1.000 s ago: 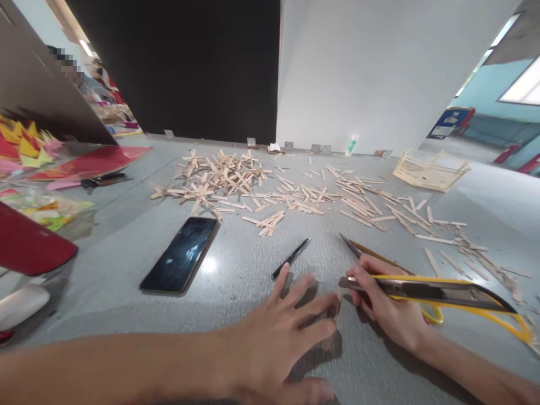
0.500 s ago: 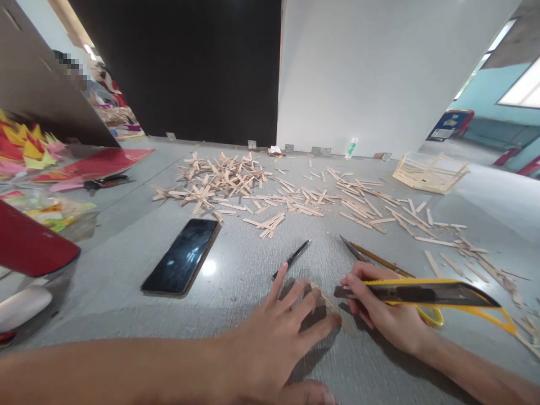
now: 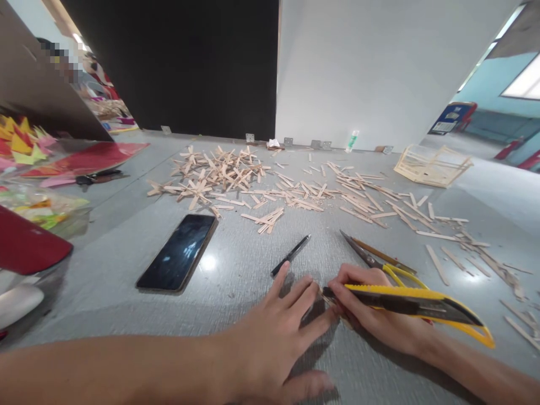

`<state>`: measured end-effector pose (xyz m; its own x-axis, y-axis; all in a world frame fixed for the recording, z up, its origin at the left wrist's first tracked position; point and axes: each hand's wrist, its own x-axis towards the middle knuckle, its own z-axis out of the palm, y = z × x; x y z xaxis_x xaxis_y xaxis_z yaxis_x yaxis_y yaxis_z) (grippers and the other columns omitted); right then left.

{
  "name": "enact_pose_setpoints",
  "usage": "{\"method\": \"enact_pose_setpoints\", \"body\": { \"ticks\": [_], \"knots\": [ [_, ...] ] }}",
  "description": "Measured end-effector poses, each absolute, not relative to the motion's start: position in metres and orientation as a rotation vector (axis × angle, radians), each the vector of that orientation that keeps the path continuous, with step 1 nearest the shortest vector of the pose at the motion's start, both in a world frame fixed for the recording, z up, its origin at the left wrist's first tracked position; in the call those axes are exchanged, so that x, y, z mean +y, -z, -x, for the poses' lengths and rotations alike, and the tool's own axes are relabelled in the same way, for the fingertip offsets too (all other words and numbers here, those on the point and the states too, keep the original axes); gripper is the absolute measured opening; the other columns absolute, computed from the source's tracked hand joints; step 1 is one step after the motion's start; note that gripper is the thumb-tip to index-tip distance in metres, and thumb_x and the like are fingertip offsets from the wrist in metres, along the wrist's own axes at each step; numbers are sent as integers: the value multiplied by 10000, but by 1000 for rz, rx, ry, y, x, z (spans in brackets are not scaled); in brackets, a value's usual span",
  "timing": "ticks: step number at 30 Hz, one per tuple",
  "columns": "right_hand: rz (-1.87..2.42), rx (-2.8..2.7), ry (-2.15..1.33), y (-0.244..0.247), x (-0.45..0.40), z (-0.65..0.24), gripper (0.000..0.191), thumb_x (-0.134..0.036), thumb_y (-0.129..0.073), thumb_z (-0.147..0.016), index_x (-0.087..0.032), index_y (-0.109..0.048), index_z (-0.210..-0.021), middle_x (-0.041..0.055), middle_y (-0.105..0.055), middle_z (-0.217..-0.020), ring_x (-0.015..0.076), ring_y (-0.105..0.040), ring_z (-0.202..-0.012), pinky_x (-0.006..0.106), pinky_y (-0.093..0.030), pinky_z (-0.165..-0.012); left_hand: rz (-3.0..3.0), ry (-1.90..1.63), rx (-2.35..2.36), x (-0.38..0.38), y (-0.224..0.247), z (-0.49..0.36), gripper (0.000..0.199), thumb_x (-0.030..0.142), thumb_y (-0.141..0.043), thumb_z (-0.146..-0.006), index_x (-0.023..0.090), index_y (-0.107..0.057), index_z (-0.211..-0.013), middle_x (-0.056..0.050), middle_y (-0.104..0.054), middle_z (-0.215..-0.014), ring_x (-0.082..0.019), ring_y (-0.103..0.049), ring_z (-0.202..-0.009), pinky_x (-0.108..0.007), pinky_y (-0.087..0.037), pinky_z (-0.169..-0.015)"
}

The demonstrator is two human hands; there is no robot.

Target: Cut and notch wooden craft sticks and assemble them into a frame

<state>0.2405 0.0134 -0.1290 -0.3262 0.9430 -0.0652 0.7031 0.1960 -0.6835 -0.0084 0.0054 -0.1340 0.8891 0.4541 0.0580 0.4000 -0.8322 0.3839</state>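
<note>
My left hand (image 3: 282, 332) lies with its fingers spread on the grey table, its fingertips over a small wooden stick (image 3: 346, 322) that they partly cover. My right hand (image 3: 371, 309) is wrapped round a yellow and black utility knife (image 3: 413, 304), whose front end meets the stick beside my left fingers. Beyond my left index finger is a black pen (image 3: 292, 255). Scissors with yellow handles (image 3: 371, 259) lie just past my right hand, alongside a brown pencil-like stick (image 3: 383, 256).
A phone (image 3: 178, 253) lies left of the pen. Wooden star shapes (image 3: 219, 174) and loose sticks (image 3: 358, 197) spread across the table's middle. A stick frame (image 3: 432, 166), a glue tube (image 3: 351, 141) and upright panels stand behind. Red case (image 3: 31, 242) at left; a person (image 3: 63, 62) far left.
My right hand and the knife have moved left, up to the stick at my left fingertips. More of the scissors' yellow handles shows. The view has shifted slightly.
</note>
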Motion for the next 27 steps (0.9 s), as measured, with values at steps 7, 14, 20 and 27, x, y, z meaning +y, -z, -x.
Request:
{"method": "enact_pose_setpoints", "body": {
  "ticks": [7,14,20,27],
  "knots": [
    [1544,-2166,-865,129,13,-242,352,-489,-532,-1031,-252,-617,-786,-62,-629,-623,131,-562,-598,260,-423,-576,-2666,-178,627,5,130,8,739,644,-362,-1039,220,-251,-1635,-251,-304,-1639,-427,-223,-1545,-717,-37,-1213],
    [1441,-2234,-588,132,10,-236,405,-462,-487,-1063,-232,-553,-737,-52,-584,-652,127,-556,-608,276,-423,-631,-2622,-181,600,7,130,7,713,646,-349,-1042,238,-282,-1623,-231,-266,-1661,-430,-199,-1551,-697,-88,-1224],
    [1348,-2269,-508,129,7,-227,434,-416,-449,-1077,-232,-434,-684,-67,-486,-561,108,-523,-495,253,-398,-540,-2672,-191,613,4,135,6,764,673,-306,-1040,212,-215,-1642,-276,-200,-1662,-451,-133,-1551,-708,-22,-1218],
    [1333,-2376,-455,127,9,-234,421,-412,-428,-1082,-242,-404,-699,-73,-465,-544,113,-523,-476,243,-401,-496,-2702,-174,644,3,135,2,752,650,-362,-1031,217,-238,-1633,-319,-199,-1641,-483,-178,-1524,-694,-104,-1220]
  ]
}}
